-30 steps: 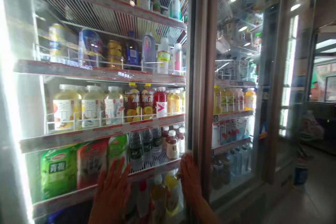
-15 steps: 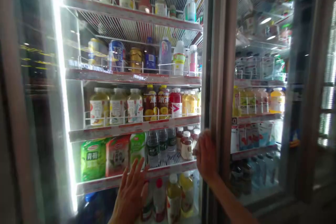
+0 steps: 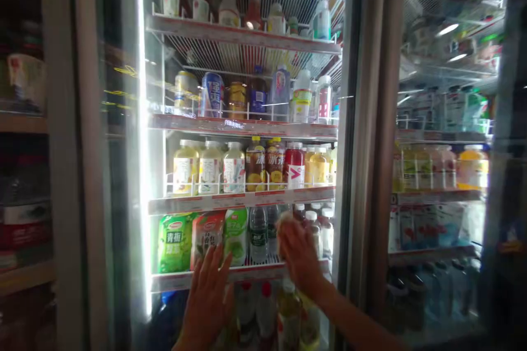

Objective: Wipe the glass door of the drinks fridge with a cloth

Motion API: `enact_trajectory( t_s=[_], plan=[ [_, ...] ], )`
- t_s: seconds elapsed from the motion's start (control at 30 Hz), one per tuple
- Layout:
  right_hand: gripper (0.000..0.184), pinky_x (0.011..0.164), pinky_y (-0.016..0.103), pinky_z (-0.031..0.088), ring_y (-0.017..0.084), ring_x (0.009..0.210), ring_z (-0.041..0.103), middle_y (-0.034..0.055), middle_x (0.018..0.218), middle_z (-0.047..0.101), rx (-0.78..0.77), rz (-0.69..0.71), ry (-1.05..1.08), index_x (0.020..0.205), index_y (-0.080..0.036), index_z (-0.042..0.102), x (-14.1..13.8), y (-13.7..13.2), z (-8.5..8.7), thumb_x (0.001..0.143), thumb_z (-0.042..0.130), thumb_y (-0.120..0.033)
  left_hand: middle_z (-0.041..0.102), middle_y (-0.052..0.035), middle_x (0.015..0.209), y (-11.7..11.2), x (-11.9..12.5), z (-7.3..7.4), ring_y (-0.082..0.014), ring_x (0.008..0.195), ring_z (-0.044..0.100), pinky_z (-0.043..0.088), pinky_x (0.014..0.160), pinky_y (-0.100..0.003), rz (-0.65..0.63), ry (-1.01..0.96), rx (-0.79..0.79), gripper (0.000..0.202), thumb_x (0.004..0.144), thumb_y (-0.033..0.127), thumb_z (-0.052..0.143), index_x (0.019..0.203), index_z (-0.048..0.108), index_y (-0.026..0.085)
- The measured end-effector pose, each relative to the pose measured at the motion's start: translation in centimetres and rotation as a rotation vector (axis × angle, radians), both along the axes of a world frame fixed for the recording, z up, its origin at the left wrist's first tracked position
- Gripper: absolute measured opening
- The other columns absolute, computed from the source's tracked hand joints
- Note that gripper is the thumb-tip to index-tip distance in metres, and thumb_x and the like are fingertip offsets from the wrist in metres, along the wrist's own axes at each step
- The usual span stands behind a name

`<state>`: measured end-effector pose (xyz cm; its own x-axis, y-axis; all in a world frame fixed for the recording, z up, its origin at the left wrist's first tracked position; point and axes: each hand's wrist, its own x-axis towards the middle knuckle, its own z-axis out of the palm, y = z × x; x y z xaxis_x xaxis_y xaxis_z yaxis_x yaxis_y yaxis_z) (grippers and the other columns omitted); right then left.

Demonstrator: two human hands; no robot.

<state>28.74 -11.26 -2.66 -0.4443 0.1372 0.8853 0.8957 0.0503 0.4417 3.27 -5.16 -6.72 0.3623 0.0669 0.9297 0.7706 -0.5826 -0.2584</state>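
My left hand (image 3: pixel 208 296) is raised with its fingers spread, in front of the lower shelves and near the glass door (image 3: pixel 117 186). Whether its palm presses on the glass I cannot tell. My right hand (image 3: pixel 300 255) reaches up to the glass, its fingers bent over a pale, blurred wad that looks like a cloth (image 3: pixel 284 222). Behind the hands, through the glass, stand green and red drink pouches (image 3: pixel 177 244), clear water bottles (image 3: pixel 258 236) and small white-capped bottles (image 3: pixel 327 230). The hands partly cover them.
White wire shelves (image 3: pixel 242 200) hold several rows of bottles and cans. A bright light strip (image 3: pixel 143 120) runs up the left side. To the right, a metal door frame (image 3: pixel 373 148) separates another glass-fronted cooler section. A brown shelf unit (image 3: pixel 24 123) stands at the far left.
My right hand has moved left across the glass, from beside the door frame to before the water bottles. My left hand stays spread. The view has turned left.
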Motion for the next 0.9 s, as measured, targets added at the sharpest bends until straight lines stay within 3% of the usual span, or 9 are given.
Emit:
enact_trajectory(
  t_s=[0.1, 0.13, 0.23, 0.3, 0.43, 0.5, 0.63, 0.8, 0.9],
  plan=[
    [0.045, 0.116, 0.041, 0.008, 0.015, 0.139, 0.019, -0.003, 0.146, 0.033, -0.124, 0.039, -0.357, 0.128, -0.026, 0.049, -1.0, 0.0, 0.4, 0.085, 0.043, -0.013, 0.022, -0.0117, 0.15, 0.0, 0.1, -0.1, -0.0262, 0.139, 0.018, 0.014, 0.114, -0.041, 0.023, 0.012, 0.019, 0.067, 0.081, 0.017, 0.047, 0.143, 0.023, 0.016],
    [0.044, 0.116, 0.042, 0.007, 0.016, 0.139, 0.019, -0.003, 0.146, 0.034, -0.128, 0.029, -0.338, 0.127, -0.025, 0.05, -1.2, 0.1, 1.1, 0.085, 0.043, -0.013, 0.025, -0.012, 0.149, 0.0, 0.1, -0.1, -0.026, 0.139, 0.019, 0.015, 0.114, -0.041, 0.024, 0.02, 0.021, 0.066, 0.081, 0.017, 0.047, 0.142, 0.025, 0.015],
    [0.044, 0.115, 0.049, 0.005, 0.021, 0.14, 0.015, 0.0072, 0.142, 0.04, -0.026, -0.017, 0.028, 0.129, -0.015, 0.048, -1.6, 0.8, 3.6, 0.085, 0.042, -0.015, 0.031, -0.0122, 0.146, 0.0, 0.0, -0.1, -0.0254, 0.138, 0.021, 0.017, 0.114, -0.041, 0.013, 0.021, 0.01, 0.063, 0.081, 0.017, 0.047, 0.141, 0.028, 0.015],
    [0.045, 0.115, 0.049, 0.005, 0.022, 0.141, 0.012, 0.0091, 0.142, 0.04, -0.005, -0.006, 0.063, 0.129, -0.014, 0.048, -2.1, 1.1, 3.8, 0.085, 0.043, -0.016, 0.032, -0.0127, 0.146, 0.0, -0.2, -0.1, -0.0253, 0.138, 0.021, 0.019, 0.113, -0.04, 0.015, 0.011, -0.001, 0.062, 0.081, 0.017, 0.046, 0.141, 0.028, 0.014],
    [0.04, 0.117, 0.04, 0.006, 0.016, 0.141, 0.012, -0.0064, 0.147, 0.029, -0.152, 0.075, -0.409, 0.125, -0.026, 0.052, -2.8, 0.6, 2.3, 0.087, 0.042, -0.019, 0.034, -0.0122, 0.145, 0.1, -0.8, -0.3, -0.0247, 0.138, 0.021, 0.018, 0.113, -0.041, 0.051, 0.053, -0.018, 0.061, 0.082, 0.018, 0.045, 0.14, 0.029, 0.014],
    [0.041, 0.117, 0.042, 0.004, 0.016, 0.14, 0.013, -0.0046, 0.147, 0.031, -0.158, 0.056, -0.335, 0.127, -0.025, 0.05, -2.7, 0.4, 3.0, 0.087, 0.043, -0.021, 0.035, -0.012, 0.144, 0.2, -1.3, -0.3, -0.0246, 0.138, 0.021, 0.02, 0.112, -0.042, 0.078, 0.046, -0.038, 0.06, 0.082, 0.02, 0.044, 0.14, 0.028, 0.015],
    [0.044, 0.115, 0.048, 0.003, 0.021, 0.141, 0.013, 0.0097, 0.14, 0.043, -0.009, 0.017, 0.114, 0.129, -0.013, 0.048, -3.0, 1.2, 5.1, 0.086, 0.045, -0.019, 0.034, -0.0138, 0.144, 0.3, -1.6, -0.4, -0.0263, 0.138, 0.021, 0.024, 0.11, -0.044, 0.088, 0.02, -0.069, 0.06, 0.083, 0.02, 0.044, 0.141, 0.027, 0.014],
    [0.037, 0.117, 0.041, 0.007, 0.016, 0.139, 0.019, -0.0015, 0.142, 0.041, -0.128, 0.167, -0.368, 0.124, -0.023, 0.053, -4.0, 1.8, 3.4, 0.088, 0.046, -0.024, 0.03, -0.0141, 0.146, 0.1, -1.6, -0.4, -0.0267, 0.138, 0.02, 0.023, 0.111, -0.043, 0.069, 0.027, -0.069, 0.062, 0.082, 0.018, 0.045, 0.141, 0.027, 0.013],
    [0.038, 0.115, 0.046, 0.006, 0.02, 0.139, 0.021, 0.004, 0.139, 0.044, -0.042, 0.098, -0.064, 0.124, -0.018, 0.053, -3.5, 1.7, 4.5, 0.087, 0.045, -0.021, 0.034, -0.0108, 0.145, 0.1, -1.8, -0.4, -0.0242, 0.138, 0.022, 0.023, 0.112, -0.041, 0.07, 0.041, -0.068, 0.061, 0.083, 0.019, 0.044, 0.142, 0.026, 0.016]
  ],
)
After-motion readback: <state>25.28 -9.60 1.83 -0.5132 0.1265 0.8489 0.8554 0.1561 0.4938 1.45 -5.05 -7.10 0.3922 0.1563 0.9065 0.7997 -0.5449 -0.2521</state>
